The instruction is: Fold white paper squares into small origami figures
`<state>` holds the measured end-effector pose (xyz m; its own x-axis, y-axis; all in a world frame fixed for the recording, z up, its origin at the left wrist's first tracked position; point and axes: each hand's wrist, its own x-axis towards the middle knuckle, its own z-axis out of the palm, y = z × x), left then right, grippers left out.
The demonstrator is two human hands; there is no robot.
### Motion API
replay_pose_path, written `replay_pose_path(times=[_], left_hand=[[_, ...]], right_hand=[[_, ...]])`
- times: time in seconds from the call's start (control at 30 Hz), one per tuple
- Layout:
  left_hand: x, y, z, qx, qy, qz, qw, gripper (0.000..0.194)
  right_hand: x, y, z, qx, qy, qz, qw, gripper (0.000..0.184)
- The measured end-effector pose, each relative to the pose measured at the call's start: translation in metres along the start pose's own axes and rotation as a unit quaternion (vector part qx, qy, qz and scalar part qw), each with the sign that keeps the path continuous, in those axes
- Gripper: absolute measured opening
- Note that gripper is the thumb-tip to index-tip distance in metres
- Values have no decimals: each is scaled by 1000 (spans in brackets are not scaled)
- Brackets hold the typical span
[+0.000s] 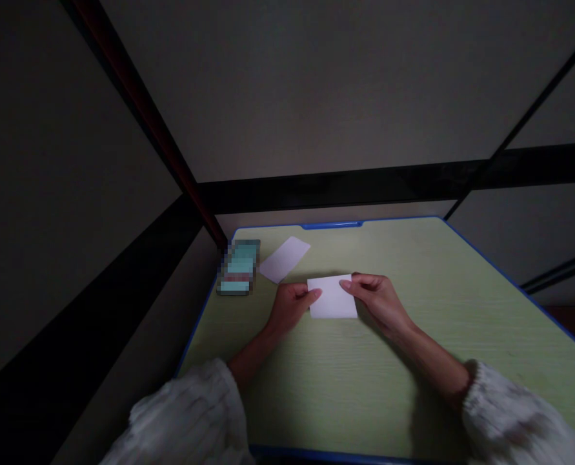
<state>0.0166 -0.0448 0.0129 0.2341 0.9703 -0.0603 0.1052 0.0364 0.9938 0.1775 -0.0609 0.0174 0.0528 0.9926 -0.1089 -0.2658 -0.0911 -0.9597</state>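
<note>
Between my two hands is a small white sheet of paper [333, 302], its face turned up toward me. My left hand [294, 303] pinches its left edge, thumb on top and fingers curled behind. On the opposite side, my right hand [377, 298] grips the upper right corner, with the thumb pressed on the face. The fingertips beneath the paper are hidden. Beyond my left hand, a second piece of white paper [286, 258] lies slantwise on the table [345, 387].
At the table's far left edge lies a phone [239, 268] with a lit, pixelated screen. The pale green tabletop has a blue rim and a blue strip [332, 225] at its far side. Panelled surfaces [335, 97] with black bands stand behind and to the left.
</note>
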Motion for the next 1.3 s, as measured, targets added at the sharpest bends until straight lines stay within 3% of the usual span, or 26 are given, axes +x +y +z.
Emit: replay_pose_path(times=[1.1,1.3], left_hand=[[0,-4,-1,-24,-36,-14,999,31],[0,-2,-2,-52,2,-22,998,30]], right_hand=[[0,3,0,-53,-14,14,998,24],[-3,4,3,-76,-77,50,993,26]])
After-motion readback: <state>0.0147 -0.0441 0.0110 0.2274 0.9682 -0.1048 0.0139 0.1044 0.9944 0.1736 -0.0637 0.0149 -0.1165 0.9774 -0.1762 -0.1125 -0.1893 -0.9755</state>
